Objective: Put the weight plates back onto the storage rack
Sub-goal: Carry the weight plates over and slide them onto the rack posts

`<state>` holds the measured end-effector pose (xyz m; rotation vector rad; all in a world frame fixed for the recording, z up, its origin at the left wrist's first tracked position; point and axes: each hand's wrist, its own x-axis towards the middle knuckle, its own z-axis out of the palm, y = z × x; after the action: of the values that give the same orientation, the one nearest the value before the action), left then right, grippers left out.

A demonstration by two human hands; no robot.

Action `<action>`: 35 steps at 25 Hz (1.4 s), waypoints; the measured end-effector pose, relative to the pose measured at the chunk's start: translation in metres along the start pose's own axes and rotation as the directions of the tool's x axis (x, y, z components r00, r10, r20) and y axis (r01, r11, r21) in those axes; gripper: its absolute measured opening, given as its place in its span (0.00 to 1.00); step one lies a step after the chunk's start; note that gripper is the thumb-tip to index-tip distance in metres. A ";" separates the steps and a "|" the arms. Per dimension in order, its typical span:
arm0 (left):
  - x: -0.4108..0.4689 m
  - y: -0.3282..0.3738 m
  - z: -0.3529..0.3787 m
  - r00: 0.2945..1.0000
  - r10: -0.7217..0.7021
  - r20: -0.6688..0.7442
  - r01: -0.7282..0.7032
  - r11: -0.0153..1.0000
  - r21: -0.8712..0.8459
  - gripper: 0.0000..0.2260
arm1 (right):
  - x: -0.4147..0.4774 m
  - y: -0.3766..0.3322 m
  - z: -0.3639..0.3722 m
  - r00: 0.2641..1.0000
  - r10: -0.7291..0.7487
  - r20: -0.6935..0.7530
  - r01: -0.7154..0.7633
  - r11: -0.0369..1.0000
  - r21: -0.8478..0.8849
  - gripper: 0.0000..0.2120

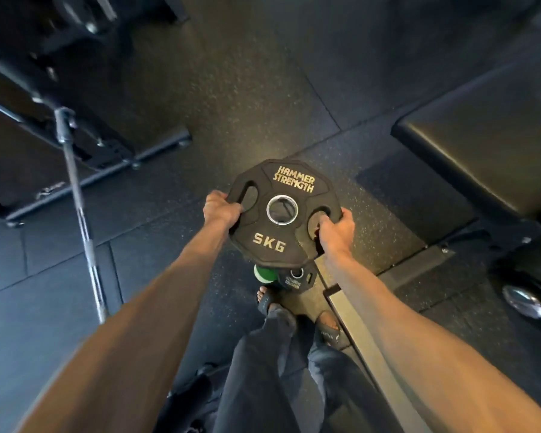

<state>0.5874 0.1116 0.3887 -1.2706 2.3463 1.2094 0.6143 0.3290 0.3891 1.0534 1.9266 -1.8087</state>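
**Step in hand.** A 5 kg plate (291,182) is carried clear of the floor (247,104), in front of the body, face up and tilted slightly toward the camera. It is judged to be in transit to the rack. No rack can be identified with certainty; the dark equipment at the upper left is too blurred to tell.

**Hand state.**
- The left hand (221,210) is closed on the plate's left edge, with the fingers curled through the left grip slot.
- The right hand (338,229) is closed on the right edge, with the fingers hooked into the right slot.

**Next move.** The rack peg must first be located. The plate is then to be turned upright, its steel-ringed centre hole lined up with the peg, and the plate slid on. Both grips should be kept until the peg bears the load.

**Count.**
- Plates: two. One is held; a small plate (294,281) lies on the floor just ahead of the feet, under the held one, and is judged to be left for a further trip.
- Green object (264,273): one, just beside the small plate; its kind cannot be told.
- Bar (82,210): one, to the left.
- Bench (487,151): one, to the right.
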 end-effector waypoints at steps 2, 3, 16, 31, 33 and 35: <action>-0.048 0.010 -0.051 0.999 0.009 -0.050 -0.014 0.994 -0.108 0.25 | -0.048 -0.036 -0.011 0.993 -0.108 0.048 0.107 0.994 0.007 0.16; -0.072 0.010 -0.074 0.997 0.010 -0.075 -0.021 0.987 -0.158 0.26 | -0.071 -0.050 -0.015 0.985 -0.152 0.077 0.153 0.988 -0.004 0.16; -0.269 -0.084 -0.211 0.944 0.234 -0.233 -0.293 0.919 -0.265 0.19 | -0.278 -0.056 -0.072 0.838 -0.514 0.184 0.523 0.852 0.002 0.13; -0.537 -0.301 -0.279 0.856 0.413 -0.310 -0.502 0.806 -0.313 0.15 | -0.533 0.147 -0.207 0.773 -0.633 0.050 0.628 0.774 0.080 0.10; -0.576 -0.342 -0.286 0.848 0.392 -0.357 -0.504 0.804 -0.314 0.15 | -0.566 0.180 -0.225 0.761 -0.645 0.065 0.639 0.764 0.096 0.10; -0.618 -0.385 -0.295 0.838 0.352 -0.416 -0.497 0.807 -0.318 0.15 | -0.603 0.215 -0.238 0.738 -0.668 0.093 0.659 0.744 0.108 0.11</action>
<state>1.3148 0.1507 0.6842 -1.1603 2.8480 1.8501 1.2369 0.3590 0.6681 0.2217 2.3592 -2.2313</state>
